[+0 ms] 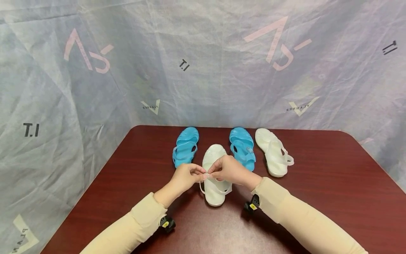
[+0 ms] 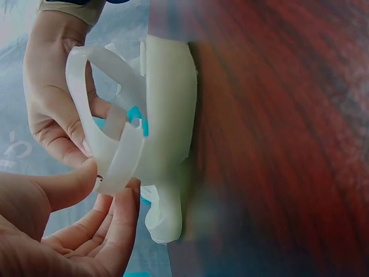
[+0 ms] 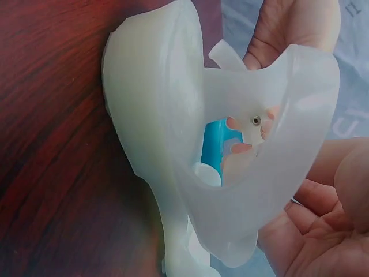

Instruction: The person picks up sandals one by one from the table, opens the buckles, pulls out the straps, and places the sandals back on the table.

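A white jelly sandal lies sole down on the table, toe pointing away, between my two hands. My left hand pinches an end of its ankle strap between thumb and fingers. From the other side, my right hand pinches the strap close to the left fingertips. A small metal stud shows on the strap in the right wrist view. How the strap ends meet is partly hidden by the fingers.
Behind the hands, a blue sandal lies at left and another blue sandal at right. A second white sandal lies farther right. The dark red table ends against a printed grey cloth.
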The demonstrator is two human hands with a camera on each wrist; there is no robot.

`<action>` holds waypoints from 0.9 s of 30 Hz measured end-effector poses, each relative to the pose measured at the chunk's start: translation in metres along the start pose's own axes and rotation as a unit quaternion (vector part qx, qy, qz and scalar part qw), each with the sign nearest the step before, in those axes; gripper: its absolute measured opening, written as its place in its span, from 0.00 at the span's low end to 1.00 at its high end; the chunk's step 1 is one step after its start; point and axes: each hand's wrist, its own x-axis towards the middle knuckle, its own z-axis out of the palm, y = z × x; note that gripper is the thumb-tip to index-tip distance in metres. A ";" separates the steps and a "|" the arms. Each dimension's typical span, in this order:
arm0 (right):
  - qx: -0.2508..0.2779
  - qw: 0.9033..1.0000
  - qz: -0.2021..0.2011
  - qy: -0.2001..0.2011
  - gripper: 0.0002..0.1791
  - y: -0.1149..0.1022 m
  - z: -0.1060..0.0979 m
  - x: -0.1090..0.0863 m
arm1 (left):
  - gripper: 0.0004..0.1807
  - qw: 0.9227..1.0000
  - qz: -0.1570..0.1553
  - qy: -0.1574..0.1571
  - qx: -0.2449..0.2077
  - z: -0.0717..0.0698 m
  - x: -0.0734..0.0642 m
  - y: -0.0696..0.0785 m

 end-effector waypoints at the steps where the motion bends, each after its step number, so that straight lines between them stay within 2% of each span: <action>1: -0.003 1.000 0.001 0.000 0.03 0.000 0.000 0.000 | 0.07 1.000 0.000 -0.001 0.000 0.000 0.000 0.000; 6: -0.019 1.000 0.002 0.006 0.03 -0.002 -0.002 -0.001 | 0.08 1.000 0.011 0.000 0.008 0.001 -0.001 -0.001; 15: -0.031 0.999 -0.004 0.003 0.02 -0.002 -0.010 -0.004 | 0.07 1.000 0.011 0.005 0.018 0.000 -0.002 0.001; 27: -0.011 1.000 -0.008 -0.003 0.03 0.008 -0.022 -0.010 | 0.07 1.000 -0.017 0.004 -0.014 -0.002 -0.001 -0.001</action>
